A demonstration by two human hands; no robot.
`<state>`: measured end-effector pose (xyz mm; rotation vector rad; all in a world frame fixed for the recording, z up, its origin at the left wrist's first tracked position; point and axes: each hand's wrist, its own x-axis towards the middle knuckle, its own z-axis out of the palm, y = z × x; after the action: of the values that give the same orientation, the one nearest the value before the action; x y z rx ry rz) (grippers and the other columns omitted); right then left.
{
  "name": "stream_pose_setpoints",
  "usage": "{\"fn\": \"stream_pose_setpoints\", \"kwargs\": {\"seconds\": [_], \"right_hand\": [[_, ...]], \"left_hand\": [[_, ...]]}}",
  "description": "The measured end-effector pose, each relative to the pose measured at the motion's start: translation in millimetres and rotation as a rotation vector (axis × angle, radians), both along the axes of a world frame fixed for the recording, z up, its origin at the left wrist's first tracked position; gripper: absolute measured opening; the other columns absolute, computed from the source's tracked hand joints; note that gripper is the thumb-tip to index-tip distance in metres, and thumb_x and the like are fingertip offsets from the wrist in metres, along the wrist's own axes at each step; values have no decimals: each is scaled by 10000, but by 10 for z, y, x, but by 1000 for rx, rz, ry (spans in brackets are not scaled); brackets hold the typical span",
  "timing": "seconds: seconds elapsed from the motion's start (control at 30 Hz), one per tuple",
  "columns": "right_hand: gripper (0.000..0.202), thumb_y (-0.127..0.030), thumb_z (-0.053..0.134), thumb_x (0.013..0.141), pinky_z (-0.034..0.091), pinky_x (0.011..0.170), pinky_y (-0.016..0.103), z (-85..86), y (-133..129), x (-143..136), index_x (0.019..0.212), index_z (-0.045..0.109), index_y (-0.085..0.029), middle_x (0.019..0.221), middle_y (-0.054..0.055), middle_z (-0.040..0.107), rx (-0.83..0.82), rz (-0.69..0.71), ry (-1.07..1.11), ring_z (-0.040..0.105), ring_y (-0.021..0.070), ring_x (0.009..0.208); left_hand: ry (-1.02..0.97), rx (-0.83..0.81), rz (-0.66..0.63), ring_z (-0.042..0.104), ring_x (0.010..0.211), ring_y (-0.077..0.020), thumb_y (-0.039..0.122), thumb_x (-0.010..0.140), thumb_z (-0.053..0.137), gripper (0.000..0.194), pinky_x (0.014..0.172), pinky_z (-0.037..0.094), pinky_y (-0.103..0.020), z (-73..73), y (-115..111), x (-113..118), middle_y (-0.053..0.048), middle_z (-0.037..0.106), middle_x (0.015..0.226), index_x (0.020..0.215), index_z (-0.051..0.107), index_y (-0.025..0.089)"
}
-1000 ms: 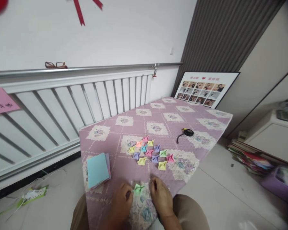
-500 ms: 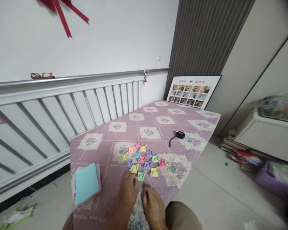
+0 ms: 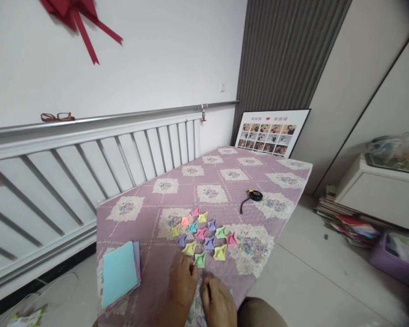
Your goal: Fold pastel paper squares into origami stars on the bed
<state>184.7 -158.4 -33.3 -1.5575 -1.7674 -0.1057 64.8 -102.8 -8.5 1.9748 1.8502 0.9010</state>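
Note:
My left hand rests on the purple quilted cloth with its fingers curled in, just below a green folded paper boat and a yellow paper boat. Beside it lies my right hand, also closed into a loose fist near the front edge. No object shows in either hand, though the undersides of the fingers are hidden. Several small folded paper shapes stand in staggered rows beyond the hands, among them a blue one, an orange one and a dark pink one.
A stack of coloured paper, light blue on top, lies at the left. Farther back on the flowered tablecloth is a black tape measure with a strap. A white radiator runs along the left wall.
The view has tilted up slightly, so the table and everything on it sit lower in the picture. Both hands keep the same place by the paper boats.

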Motion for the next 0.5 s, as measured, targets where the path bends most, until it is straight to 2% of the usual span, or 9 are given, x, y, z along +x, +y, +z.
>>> {"fn": "stream_pose_setpoints", "kwargs": {"seconds": [0.17,0.3,0.4,0.47,0.5], "right_hand": [[235,-243,362,945,409,601,263,28,-13,-7,785,534,-229,678,4,623,-34,-11,4,625,163,629],[273,-275,335,960,426,610,271,34,-4,-14,781,537,-230,675,8,626,-35,-16,-12,632,167,633],[299,-325,325,970,436,609,274,13,9,-2,793,547,-232,678,13,638,-25,-28,-19,640,170,633],[316,-352,322,973,450,616,273,-7,17,17,803,560,-232,692,20,655,-30,-18,-13,652,171,644],[322,-361,322,972,461,627,272,-15,21,29,810,568,-232,707,24,665,-38,-4,-4,660,171,656]], "left_hand": [[-116,-30,-25,574,866,-211,131,763,496,133,811,418,-317,-45,17,-45,-49,616,835,792,606,198],[-169,-67,-24,586,749,-176,105,736,460,162,711,447,-275,-130,-116,-198,-27,605,765,779,594,185],[-190,-101,-79,585,678,-158,150,758,478,138,657,455,-252,-286,-382,-478,-8,612,711,762,609,192],[-179,-131,-181,584,638,-148,174,745,524,126,621,458,-232,-399,-593,-761,6,625,685,786,638,206],[-172,-142,-190,571,578,-140,184,749,524,133,569,449,-220,-437,-691,-926,15,615,636,785,649,213]]}}
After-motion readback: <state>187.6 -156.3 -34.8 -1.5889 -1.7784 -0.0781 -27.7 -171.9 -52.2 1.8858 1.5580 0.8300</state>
